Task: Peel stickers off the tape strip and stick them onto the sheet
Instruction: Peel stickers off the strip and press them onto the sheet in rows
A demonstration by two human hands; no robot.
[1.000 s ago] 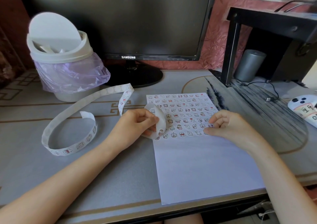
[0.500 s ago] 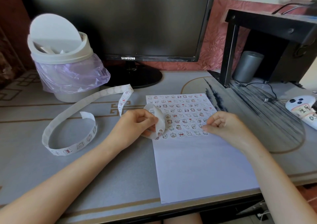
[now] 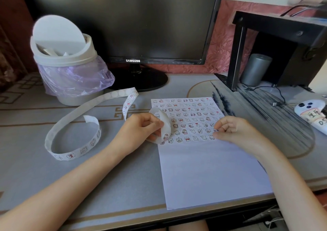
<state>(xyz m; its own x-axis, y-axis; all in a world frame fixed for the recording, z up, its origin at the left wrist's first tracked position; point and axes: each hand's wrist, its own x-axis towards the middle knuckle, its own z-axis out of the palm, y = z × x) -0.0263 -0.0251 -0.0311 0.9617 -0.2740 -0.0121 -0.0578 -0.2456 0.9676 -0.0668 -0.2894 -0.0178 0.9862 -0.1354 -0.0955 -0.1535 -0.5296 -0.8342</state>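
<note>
Your left hand pinches the tape strip at the left edge of the sheet on the worktop. Your right hand has its fingers curled, pinching what looks like 1 sticker onto the last row. Press it flat, then peel the next.

Soft daylight from the upper right washes out the shelf top; the upper left is dim, edges bow, centre sharp.
</note>
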